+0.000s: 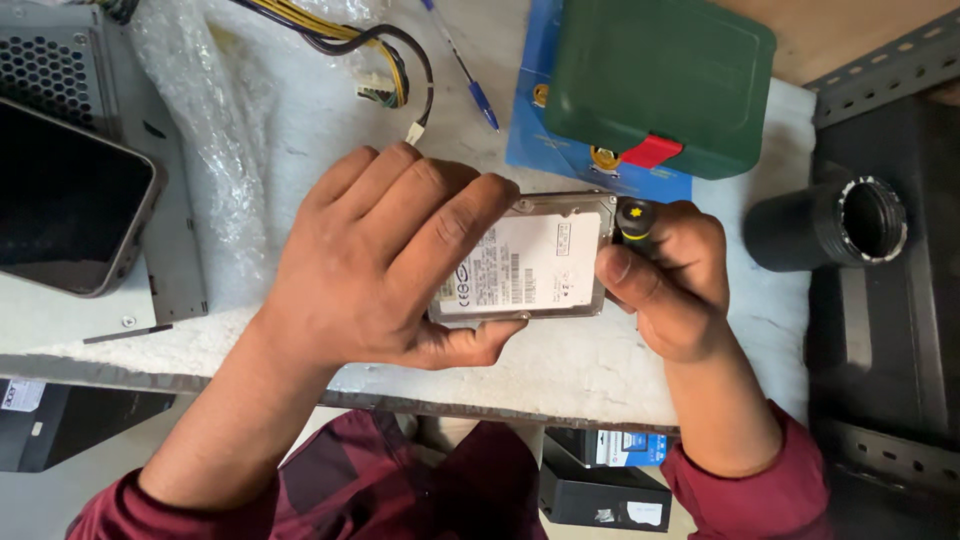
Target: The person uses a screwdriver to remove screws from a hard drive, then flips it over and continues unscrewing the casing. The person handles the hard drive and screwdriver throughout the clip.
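Two hands meet over the hard drive (530, 262) on my white tabletop (560, 370). My left hand (385, 265) lies spread across it, fingers and thumb clasping its edges. My right hand (670, 285) is fisted around a black screwdriver (635, 220) at the drive's right edge. A white rectangular label covers the drive's face. Beyond sits a green case (660, 75) with a red latch, on a blue package (535, 140).

Hard disk drive (530, 262): flat, rectangular, silver metal casing; white printed label faced upward. Laid level on the white padded surface (560, 365) near its front edge, partly covered at the left end.

Screwdriver (634, 218): black handle with yellow mark on its butt; held upright at the drive's right edge.
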